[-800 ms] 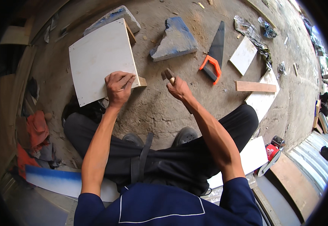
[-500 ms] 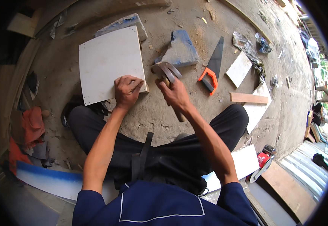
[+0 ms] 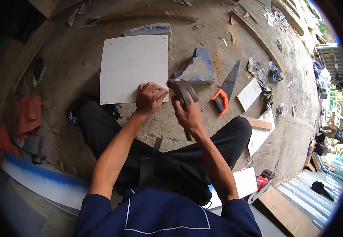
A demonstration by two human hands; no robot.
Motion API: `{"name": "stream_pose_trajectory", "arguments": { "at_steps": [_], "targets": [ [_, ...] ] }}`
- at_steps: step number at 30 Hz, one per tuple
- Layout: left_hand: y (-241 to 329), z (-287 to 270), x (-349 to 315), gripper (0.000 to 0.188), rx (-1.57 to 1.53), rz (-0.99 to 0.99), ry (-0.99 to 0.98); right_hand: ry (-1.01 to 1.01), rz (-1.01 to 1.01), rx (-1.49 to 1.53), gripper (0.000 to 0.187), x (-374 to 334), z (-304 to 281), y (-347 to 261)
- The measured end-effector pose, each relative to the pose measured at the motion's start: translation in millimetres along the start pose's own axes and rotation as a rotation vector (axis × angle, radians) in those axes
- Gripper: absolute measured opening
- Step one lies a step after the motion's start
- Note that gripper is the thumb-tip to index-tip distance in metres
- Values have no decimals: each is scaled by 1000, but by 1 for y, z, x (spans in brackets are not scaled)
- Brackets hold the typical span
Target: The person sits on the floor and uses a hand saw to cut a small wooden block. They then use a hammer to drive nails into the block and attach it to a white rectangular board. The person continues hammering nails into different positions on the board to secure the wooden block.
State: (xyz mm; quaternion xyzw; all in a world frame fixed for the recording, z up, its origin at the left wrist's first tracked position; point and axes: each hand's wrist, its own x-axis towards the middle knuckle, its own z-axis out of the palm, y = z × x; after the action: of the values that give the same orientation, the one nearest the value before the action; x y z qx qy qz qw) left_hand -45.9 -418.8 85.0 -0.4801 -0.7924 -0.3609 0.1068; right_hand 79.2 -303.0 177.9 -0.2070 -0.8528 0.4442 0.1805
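1. The person's legs, in black cloth trousers (image 3: pixel 175 170), spread wide around the work, apparently leaving room for both arms to reach in front.
2. The right hand (image 3: pixel 188 114) is closed around a dark metal claw hammer with a slim handle (image 3: pixel 185 91). The grip sits close beneath the head, probably for control over force; the curved claw points right, and the blunt face is just beside the left fingertips.
3. The left hand (image 3: pixel 149 96) rests on the board's near right corner, fingers bunched narrow with thumb near forefinger. It seems to steady the corner; whether anything small is pinched there, I cannot tell.
4. The squarish, flat white board (image 3: pixel 132 63) lies in front of the person, left of the hammer. Its face is smooth and faintly smudged, with small dark dots near several corners.
5. To the right, within likely reach, lies a handsaw with dark tapering blade and orange-and-black handle (image 3: pixel 228 87).
6. A jagged, blue-stained grey block (image 3: pixel 200 69) sits on the rough, dusty concrete floor (image 3: pixel 140 126).
7. Another blue-marked grey block (image 3: pixel 149 29) is partly hidden behind the board's far edge, possibly a backstop; contact is unclear.
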Motion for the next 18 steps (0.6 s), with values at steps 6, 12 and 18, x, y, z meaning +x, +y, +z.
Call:
{"name": "stream_pose_trajectory", "arguments": {
  "at_steps": [6,12,18],
  "targets": [
    [-3,2,-4,12,-23,13,20,-139,332,24,35,1,-4,-11],
    [0,-1,0,7,-16,-7,-4,-157,196,-60,38,-4,0,0],
    [-1,1,-1,9,-33,-39,-2,-12,109,8,33,-7,9,3]
  ]
}}
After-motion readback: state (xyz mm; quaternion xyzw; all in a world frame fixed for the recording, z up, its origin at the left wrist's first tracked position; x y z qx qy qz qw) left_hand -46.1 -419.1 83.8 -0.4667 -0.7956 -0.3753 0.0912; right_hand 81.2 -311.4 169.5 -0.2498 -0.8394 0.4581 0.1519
